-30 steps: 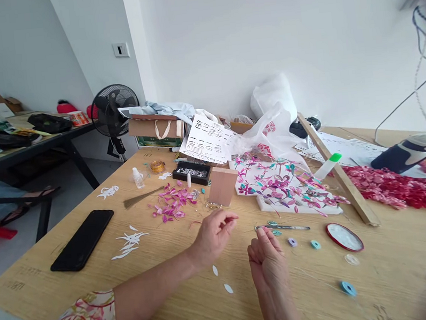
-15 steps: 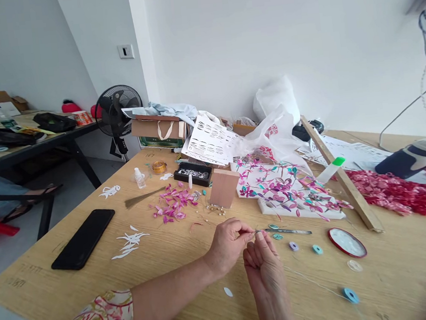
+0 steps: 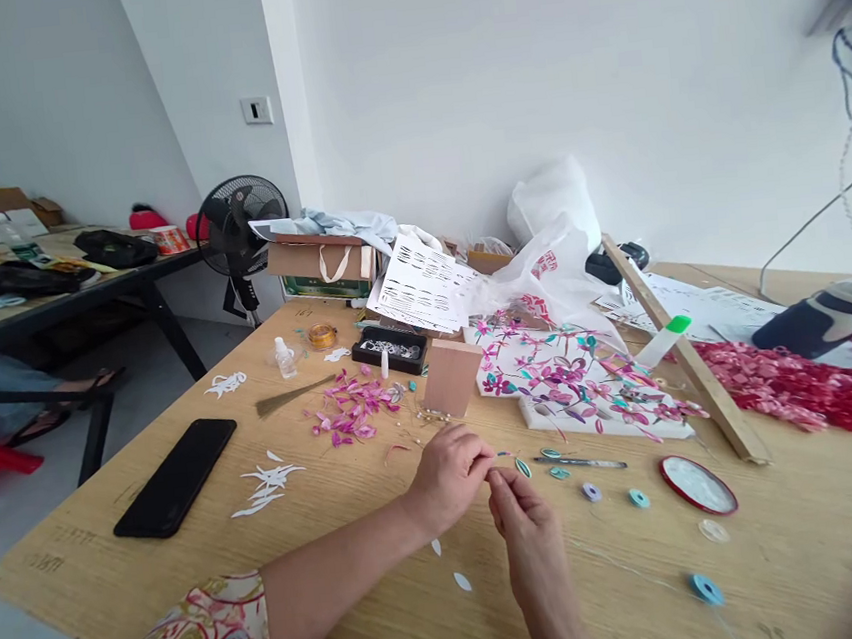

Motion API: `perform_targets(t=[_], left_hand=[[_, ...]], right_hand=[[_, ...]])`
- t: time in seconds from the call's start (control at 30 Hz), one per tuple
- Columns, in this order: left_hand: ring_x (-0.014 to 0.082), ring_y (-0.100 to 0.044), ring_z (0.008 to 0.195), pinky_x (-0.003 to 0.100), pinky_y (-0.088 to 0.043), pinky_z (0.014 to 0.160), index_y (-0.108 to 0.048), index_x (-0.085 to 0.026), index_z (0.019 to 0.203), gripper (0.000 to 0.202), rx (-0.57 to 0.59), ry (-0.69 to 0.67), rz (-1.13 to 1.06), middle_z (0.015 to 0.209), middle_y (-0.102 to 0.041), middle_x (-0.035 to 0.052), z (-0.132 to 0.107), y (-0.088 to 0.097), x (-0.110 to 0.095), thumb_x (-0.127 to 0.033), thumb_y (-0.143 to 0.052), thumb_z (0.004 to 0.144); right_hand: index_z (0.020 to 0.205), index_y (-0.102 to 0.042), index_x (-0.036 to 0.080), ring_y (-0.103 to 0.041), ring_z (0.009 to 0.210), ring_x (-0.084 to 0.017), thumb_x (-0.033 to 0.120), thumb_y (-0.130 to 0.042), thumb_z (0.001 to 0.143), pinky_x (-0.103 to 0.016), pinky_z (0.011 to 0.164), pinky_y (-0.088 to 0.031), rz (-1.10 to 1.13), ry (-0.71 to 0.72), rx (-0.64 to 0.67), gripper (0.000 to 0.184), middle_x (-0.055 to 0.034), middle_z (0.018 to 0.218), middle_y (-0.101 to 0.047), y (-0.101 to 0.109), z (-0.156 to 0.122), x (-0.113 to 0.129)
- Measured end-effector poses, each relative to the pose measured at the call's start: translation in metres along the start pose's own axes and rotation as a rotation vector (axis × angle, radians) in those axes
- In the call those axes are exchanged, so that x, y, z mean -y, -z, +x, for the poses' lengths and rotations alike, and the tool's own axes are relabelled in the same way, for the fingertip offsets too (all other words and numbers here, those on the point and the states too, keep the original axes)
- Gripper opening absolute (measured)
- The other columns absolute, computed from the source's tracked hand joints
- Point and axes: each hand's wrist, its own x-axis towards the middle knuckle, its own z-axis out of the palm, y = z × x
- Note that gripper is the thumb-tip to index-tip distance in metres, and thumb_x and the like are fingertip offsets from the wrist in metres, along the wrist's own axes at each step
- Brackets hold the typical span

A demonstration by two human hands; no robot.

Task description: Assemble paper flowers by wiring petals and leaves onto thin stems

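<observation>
Can see a wooden counter [image 3: 808, 534] bearing a black phone [image 3: 176, 478] at the left, white cutouts [image 3: 265, 488] beside it, pink petals [image 3: 351, 405] near a black tray [image 3: 391, 364], 3 small colored spools [image 3: 706, 590] and a red-rimmed disc [image 3: 698, 484] at the right.

a small, dark-edged green leaf shape with a paler middle [image 3: 523, 467] is seen tilted just beyond the right hand [image 3: 525, 523]; whether it is gripped cannot be made out. a thin whitish thread [image 3: 624, 564] is run from near that hand to a round, bright-blue spool [image 3: 706, 589], laid well apart.
</observation>
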Motion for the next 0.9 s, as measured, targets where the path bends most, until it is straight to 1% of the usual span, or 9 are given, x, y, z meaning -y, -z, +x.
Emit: perform_targets(t=[0.1,0.2,0.33,0.47,0.57,0.63,0.77,0.83,0.9], left_hand=[[0.0161,-0.049,0.072,0.028,-0.036,0.067,-0.057,-0.015,0.064,0.016,0.147,-0.178,0.184,0.069,-0.056,0.0040,0.003,0.006,0.003,-0.014,-0.047,0.077],[0.0151,-0.048,0.070,0.027,-0.035,0.068,-0.057,-0.015,0.062,0.017,0.327,-0.251,0.075,0.065,-0.055,0.0030,0.007,0.016,0.002,-0.015,-0.049,0.077],[0.0099,-0.049,0.062,0.021,-0.036,0.060,-0.059,-0.015,0.065,0.007,0.499,0.035,-0.483,0.063,-0.054,-0.0004,0.008,0.029,-0.007,-0.016,-0.056,0.071],[0.0066,-0.046,0.058,0.018,-0.035,0.058,-0.058,-0.013,0.066,0.007,0.310,0.396,-0.849,0.061,-0.053,-0.0027,0.007,0.031,-0.013,-0.020,-0.060,0.067],[0.0070,-0.046,0.058,0.019,-0.036,0.059,-0.057,-0.012,0.066,0.008,0.143,0.466,-0.768,0.060,-0.052,-0.0030,0.008,0.026,-0.010,-0.020,-0.059,0.068],[0.0085,-0.047,0.060,0.020,-0.037,0.059,-0.058,-0.012,0.065,0.005,0.130,0.401,-0.563,0.061,-0.054,-0.0018,0.009,0.020,-0.005,-0.016,-0.058,0.068],[0.0117,-0.050,0.070,0.023,-0.038,0.068,-0.060,-0.014,0.065,0.008,0.286,-0.005,-0.130,0.067,-0.057,0.0013,0.009,0.014,-0.002,-0.012,-0.055,0.071],[0.0120,-0.050,0.071,0.024,-0.038,0.071,-0.061,-0.014,0.067,0.010,0.409,-0.157,-0.103,0.069,-0.058,0.0022,0.006,0.016,-0.007,-0.013,-0.053,0.073],[0.0109,-0.051,0.069,0.022,-0.039,0.070,-0.061,-0.014,0.067,0.010,0.505,-0.175,-0.220,0.069,-0.059,0.0020,0.003,0.021,-0.015,-0.015,-0.054,0.074]], right_hand=[[0.061,-0.064,0.019,-0.041,0.046,-0.011,0.038,-0.061,0.066,-0.022,0.046,-0.029,-0.354,0.147,0.069,0.020,0.0024,0.048,-0.052,0.015,0.002,0.015],[0.061,-0.066,0.022,-0.050,0.053,-0.016,0.035,-0.059,0.068,-0.025,0.052,-0.034,-0.668,0.315,0.175,0.017,-0.0004,0.056,-0.061,0.038,0.014,0.041],[0.061,-0.065,0.022,-0.050,0.055,-0.015,0.036,-0.057,0.070,-0.025,0.052,-0.035,-0.752,0.303,0.382,0.019,0.0007,0.057,-0.060,0.058,0.039,0.061],[0.060,-0.062,0.020,-0.049,0.054,-0.014,0.041,-0.051,0.074,-0.023,0.050,-0.036,-0.617,0.235,0.418,0.028,0.0010,0.056,-0.057,0.053,0.035,0.036],[0.060,-0.061,0.020,-0.049,0.052,-0.014,0.039,-0.049,0.076,-0.022,0.049,-0.037,-0.674,0.281,0.426,0.027,0.0010,0.055,-0.057,0.044,0.008,0.017],[0.063,-0.060,0.021,-0.049,0.049,-0.013,0.034,-0.045,0.080,-0.021,0.047,-0.036,-0.810,0.358,0.463,0.026,0.0012,0.052,-0.055,0.042,-0.012,0.020],[0.077,-0.062,0.022,-0.056,0.059,-0.014,0.031,-0.041,0.083,-0.021,0.053,-0.041,-0.979,0.540,0.428,0.025,-0.0025,0.065,-0.062,0.049,-0.021,0.065],[0.077,-0.063,0.022,-0.059,0.065,-0.016,0.033,-0.043,0.082,-0.022,0.057,-0.042,-0.996,0.568,0.339,0.024,-0.0034,0.073,-0.065,0.055,-0.007,0.088],[0.074,-0.064,0.021,-0.059,0.065,-0.017,0.036,-0.044,0.080,-0.023,0.057,-0.042,-1.005,0.535,0.277,0.025,-0.0028,0.072,-0.066,0.060,0.015,0.097]])
